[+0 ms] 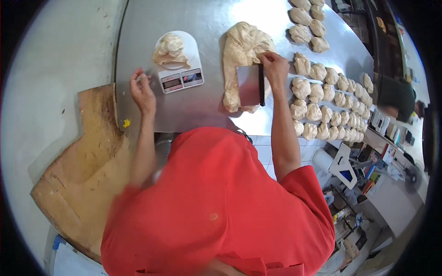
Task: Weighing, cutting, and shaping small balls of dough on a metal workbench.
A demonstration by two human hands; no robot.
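Observation:
A large slab of pale dough point(244, 41) lies on the steel table in front of me. A dough scraper point(249, 85) with a wide metal blade and black handle rests over its lower part. My right hand point(275, 69) is closed, its fingertips pinching the dough's right side just above the handle. A white digital kitchen scale point(191, 57) stands to the left, with a lump of dough point(170, 47) on its platform. My left hand point(143, 89) hovers beside the scale, apart from it. Its fingers are curled around a small pale bit that I cannot make out clearly.
Rows of dough portions point(315, 94) cover the table's right side, and more portions point(300, 17) sit farther back. A wooden board point(78, 184) lies at the left by the wall. A white stool-like piece point(343, 165) and cluttered shelves stand at the right.

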